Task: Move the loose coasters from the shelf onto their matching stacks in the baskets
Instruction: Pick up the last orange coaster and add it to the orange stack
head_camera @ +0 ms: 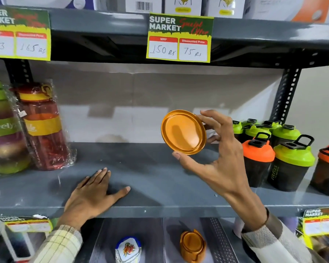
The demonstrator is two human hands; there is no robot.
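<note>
The right hand holds an orange coaster above the grey shelf, thumb under its near edge and fingers curled round its far right rim (tilted, its face turned toward the camera); the left hand lies flat and spread on the shelf, gripping nothing; below, an orange stack stands right of a floral stack; shakers crowd the right, wrapped bottles the left.
</note>
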